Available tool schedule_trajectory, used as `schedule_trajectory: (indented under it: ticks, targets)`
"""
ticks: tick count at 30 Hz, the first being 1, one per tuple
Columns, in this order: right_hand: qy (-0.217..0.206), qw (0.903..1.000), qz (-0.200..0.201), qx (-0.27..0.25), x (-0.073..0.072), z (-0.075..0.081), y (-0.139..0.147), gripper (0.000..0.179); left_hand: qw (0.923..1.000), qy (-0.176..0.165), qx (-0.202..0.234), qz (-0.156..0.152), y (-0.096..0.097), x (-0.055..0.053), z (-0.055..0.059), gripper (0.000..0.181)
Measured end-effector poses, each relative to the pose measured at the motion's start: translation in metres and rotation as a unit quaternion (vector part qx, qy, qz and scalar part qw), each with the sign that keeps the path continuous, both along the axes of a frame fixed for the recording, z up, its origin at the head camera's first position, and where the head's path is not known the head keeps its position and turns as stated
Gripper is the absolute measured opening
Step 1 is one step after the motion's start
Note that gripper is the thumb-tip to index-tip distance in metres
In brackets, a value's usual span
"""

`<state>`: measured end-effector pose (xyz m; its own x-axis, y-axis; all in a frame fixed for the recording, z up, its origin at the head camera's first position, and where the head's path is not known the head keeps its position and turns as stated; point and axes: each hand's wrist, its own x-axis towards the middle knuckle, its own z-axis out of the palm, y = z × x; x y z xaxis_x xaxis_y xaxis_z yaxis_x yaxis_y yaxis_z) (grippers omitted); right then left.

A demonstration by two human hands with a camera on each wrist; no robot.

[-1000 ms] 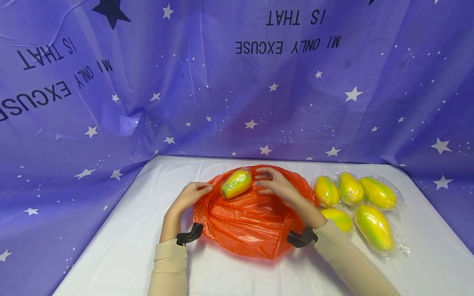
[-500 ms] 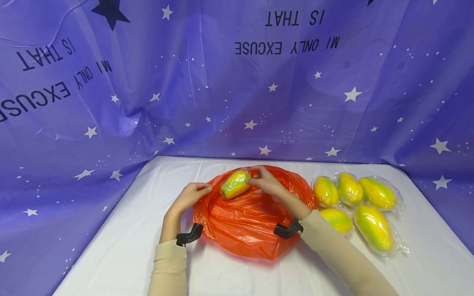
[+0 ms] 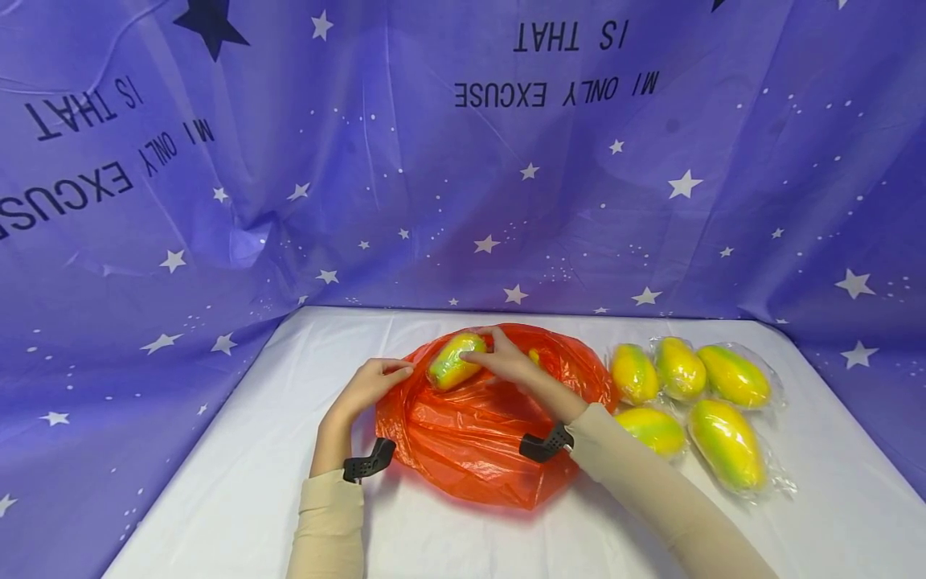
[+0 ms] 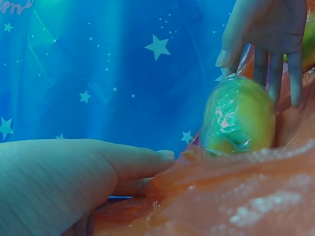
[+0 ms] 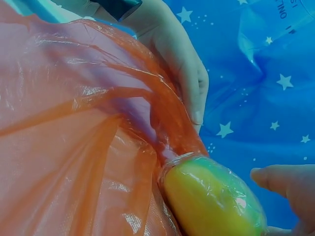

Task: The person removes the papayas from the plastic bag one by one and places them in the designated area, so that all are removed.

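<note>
A red plastic bag (image 3: 477, 450) lies with its mouth spread on the white table. My left hand (image 3: 370, 386) pinches the bag's left rim between thumb and fingers. A yellow-green mango (image 3: 452, 366) in clear wrap rests in the bag's mouth, just right of that hand. Over its far right side reaches my right hand (image 3: 502, 358), thumb and fingers spread. In the right wrist view, the right thumb (image 5: 275, 178) stands apart from the mango (image 5: 211, 196). The left wrist view shows the right fingers (image 4: 275, 73) extended behind the fruit. A second yellow fruit (image 3: 534, 355) shows partly beyond the right hand.
Several wrapped mangoes (image 3: 727, 442) lie in a loose group right of the bag, near the right forearm. Behind the white table (image 3: 239, 482) hangs a purple star-printed cloth (image 3: 434, 201). Black wrist mounts (image 3: 369, 460) sit on both wrists.
My right hand has moved left across the bag to the mango. The second yellow fruit has come into view behind it. My left hand stays at the rim.
</note>
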<state>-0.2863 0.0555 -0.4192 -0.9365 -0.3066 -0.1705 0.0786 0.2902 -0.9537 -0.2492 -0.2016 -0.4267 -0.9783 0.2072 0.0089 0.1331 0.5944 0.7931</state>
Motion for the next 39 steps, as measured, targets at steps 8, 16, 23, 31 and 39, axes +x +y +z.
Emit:
schedule_trajectory:
  ticks: [8, 16, 23, 31, 39]
  targets:
    - [-0.017, 0.9996, -0.024, 0.003, -0.0009, 0.0000, -0.0065, 0.065, 1.0000, -0.001, 0.007, 0.004, -0.0001, 0.0000, -0.0004, 0.033]
    - [-0.026, 0.9991, -0.034, 0.001, -0.0038, -0.0056, -0.0069, 0.057, 1.0000, 0.001, 0.008, 0.003, -0.0007, 0.0000, -0.0009, 0.033]
    - [-0.048, 0.9967, -0.044, -0.048, -0.0034, -0.0058, -0.0066, 0.063, 1.0000, -0.001, 0.006, 0.005, -0.0008, -0.0004, -0.0008, 0.033]
    - [-0.048, 0.9945, -0.012, -0.093, -0.0020, -0.0082, -0.0045, 0.066, 1.0000, -0.002, 0.006, 0.006, -0.0010, -0.0003, -0.0013, 0.033]
    - [-0.042, 0.9951, -0.006, -0.090, 0.0018, -0.0075, -0.0019, 0.052, 1.0000, -0.003, 0.003, 0.007, -0.0007, -0.0004, -0.0002, 0.033]
